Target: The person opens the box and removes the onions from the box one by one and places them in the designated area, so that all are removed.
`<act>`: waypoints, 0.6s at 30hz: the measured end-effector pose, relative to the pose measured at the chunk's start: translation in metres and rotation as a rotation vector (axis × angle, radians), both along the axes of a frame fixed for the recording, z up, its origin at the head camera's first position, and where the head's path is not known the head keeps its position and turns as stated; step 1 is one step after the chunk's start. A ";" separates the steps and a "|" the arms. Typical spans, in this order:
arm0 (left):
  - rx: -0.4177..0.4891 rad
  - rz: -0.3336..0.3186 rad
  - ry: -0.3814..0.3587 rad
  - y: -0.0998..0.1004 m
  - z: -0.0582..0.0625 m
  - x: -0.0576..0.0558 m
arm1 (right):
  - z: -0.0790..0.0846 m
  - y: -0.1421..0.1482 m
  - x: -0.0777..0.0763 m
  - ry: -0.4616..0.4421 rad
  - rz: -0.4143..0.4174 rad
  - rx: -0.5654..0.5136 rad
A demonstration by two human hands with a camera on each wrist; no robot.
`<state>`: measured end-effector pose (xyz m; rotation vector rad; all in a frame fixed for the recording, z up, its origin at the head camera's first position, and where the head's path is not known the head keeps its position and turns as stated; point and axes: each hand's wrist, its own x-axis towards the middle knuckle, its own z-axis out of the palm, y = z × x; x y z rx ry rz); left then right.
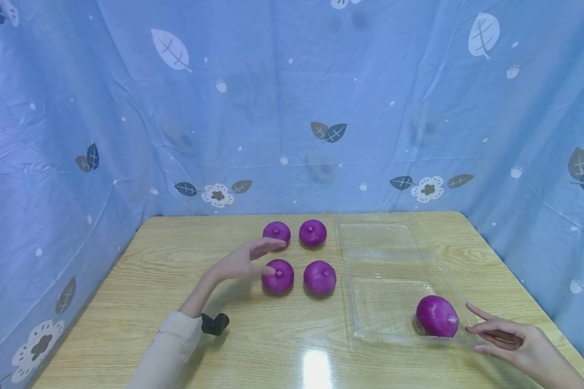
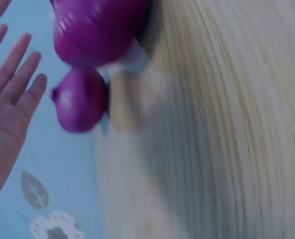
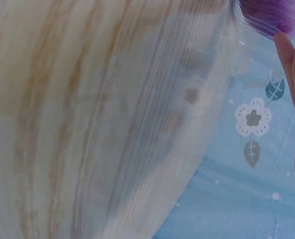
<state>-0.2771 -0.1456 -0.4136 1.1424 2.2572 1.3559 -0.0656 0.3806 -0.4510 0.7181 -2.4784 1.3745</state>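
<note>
Purple onions stand in two rows on the table. My left hand (image 1: 245, 262) reaches over the front left onion (image 1: 283, 282), fingers stretched out and thumb apart; in the left wrist view the palm shows with nothing in it. Behind that onion sits the back left onion (image 1: 274, 229), with the back right onion (image 1: 313, 234) and front right onion (image 1: 319, 279) beside them. Another onion (image 1: 435, 314) lies on its side in the front right corner of a clear plastic container (image 1: 354, 310). Just right of that corner is my right hand (image 1: 511, 341), fingers loosely bent and holding nothing.
The container's clear lid (image 1: 338, 237) lies folded back behind its base. A wooden table (image 1: 175, 254) bears everything, with a blue patterned curtain (image 1: 282, 108) around its back and sides. A black wrist device (image 1: 215, 324) sticks out at the left sleeve (image 1: 170, 346).
</note>
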 end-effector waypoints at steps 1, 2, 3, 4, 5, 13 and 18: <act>0.028 0.005 -0.014 0.003 0.002 0.002 | 0.000 0.000 0.000 -0.008 0.002 -0.007; 0.055 0.005 -0.027 0.007 0.004 0.004 | 0.001 0.000 0.001 -0.014 -0.008 -0.004; 0.086 0.002 -0.045 0.012 0.005 0.006 | 0.001 0.000 0.001 -0.021 -0.017 -0.001; 0.112 -0.001 -0.059 0.017 0.007 0.008 | 0.002 0.000 0.002 -0.024 -0.025 0.006; 0.133 -0.002 -0.069 0.023 0.008 0.010 | 0.002 0.000 0.002 -0.025 -0.034 0.015; 0.256 -0.085 -0.155 0.074 0.009 0.024 | 0.004 -0.002 0.001 0.064 -0.025 0.059; 0.270 -0.126 -0.209 0.101 0.007 0.030 | 0.003 -0.002 0.000 0.071 -0.014 0.042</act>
